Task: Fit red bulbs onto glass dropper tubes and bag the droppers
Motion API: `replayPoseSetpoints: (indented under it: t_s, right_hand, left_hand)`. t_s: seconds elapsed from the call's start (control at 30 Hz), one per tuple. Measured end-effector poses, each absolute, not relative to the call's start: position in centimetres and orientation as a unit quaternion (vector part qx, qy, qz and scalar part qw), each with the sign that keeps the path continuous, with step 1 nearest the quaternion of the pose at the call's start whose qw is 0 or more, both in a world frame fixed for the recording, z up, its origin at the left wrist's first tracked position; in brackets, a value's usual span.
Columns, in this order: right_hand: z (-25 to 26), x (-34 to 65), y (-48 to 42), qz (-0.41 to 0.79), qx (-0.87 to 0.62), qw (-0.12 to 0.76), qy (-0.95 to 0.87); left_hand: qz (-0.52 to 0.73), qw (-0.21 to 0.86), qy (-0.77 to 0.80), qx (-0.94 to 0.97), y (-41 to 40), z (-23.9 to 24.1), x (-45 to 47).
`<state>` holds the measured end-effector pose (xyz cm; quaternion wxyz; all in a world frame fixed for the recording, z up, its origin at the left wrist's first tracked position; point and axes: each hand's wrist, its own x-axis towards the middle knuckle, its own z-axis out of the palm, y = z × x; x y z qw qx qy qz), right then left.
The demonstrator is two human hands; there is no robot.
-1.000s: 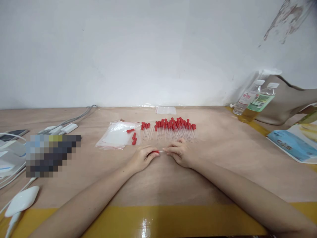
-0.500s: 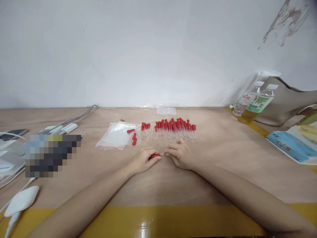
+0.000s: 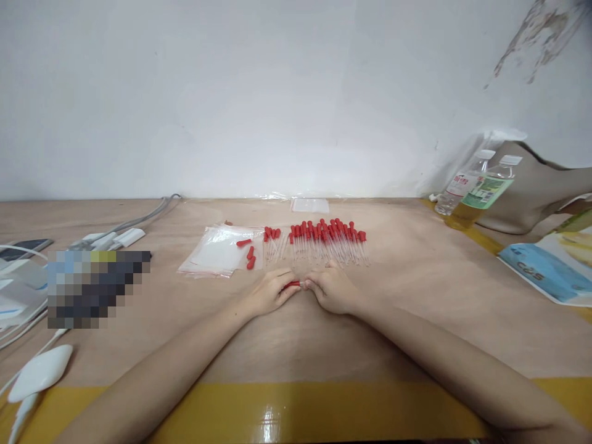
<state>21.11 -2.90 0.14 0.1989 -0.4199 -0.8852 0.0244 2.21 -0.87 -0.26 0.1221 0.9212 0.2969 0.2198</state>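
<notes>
Low over the middle of the table, my left hand [image 3: 271,293] is closed around a red rubber dropper bulb [image 3: 291,284]. The fingers of my right hand [image 3: 333,288] pinch a thin glass dropper tube [image 3: 302,283] at the bulb's mouth; most of the tube is hidden in that hand. Just beyond my hands lies a row of red-topped droppers [image 3: 324,232], with a smaller group of glass tubes and red bulbs [image 3: 272,234] to its left. Several loose red bulbs [image 3: 250,253] rest on or beside a stack of clear plastic bags [image 3: 215,250].
On the left are a white charger [image 3: 41,373], cables [image 3: 148,217] and a phone [image 3: 28,248]. Two drink bottles [image 3: 485,191], a grey-brown bag [image 3: 531,191] and a blue packet [image 3: 546,271] stand or lie on the right. Another clear bag [image 3: 309,205] lies near the wall.
My right fingers have moved closer to my left hand, and less of the glass tube shows between them. The things on the table stay where they were.
</notes>
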Motion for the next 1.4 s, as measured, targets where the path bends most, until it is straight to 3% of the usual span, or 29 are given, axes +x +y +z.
replayPoseSetpoints:
  t_s: [0.2, 0.33, 0.43, 0.8, 1.4]
  right_hand:
    - [1.7, 21.1, -2.2, 0.085, -0.456, 0.203, -0.862]
    - [2.8, 20.7, 0.6, 0.217, -0.536, 0.258, -0.774]
    - [3.1, 19.2, 3.7, 0.210, -0.614, 0.306, -0.697]
    - [1.7, 13.7, 9.0, 0.206, -0.660, 0.288, -0.662]
    - [2.5, 12.0, 7.8, 0.176, -0.673, 0.222, -0.683]
  left_hand:
    - [0.285, 0.054, 0.359, 0.887, 0.2, 1.0, 0.3]
    - [0.356, -0.051, 0.490, 0.794, 2.2, 1.1, -2.8]
    - [0.362, -0.094, 0.550, 0.747, 4.0, 0.4, -4.8]
    - [0.223, -0.039, 0.597, 0.770, 5.7, -1.7, -6.2]
    - [0.325, -0.046, 0.558, 0.762, 6.3, -0.9, -5.4]
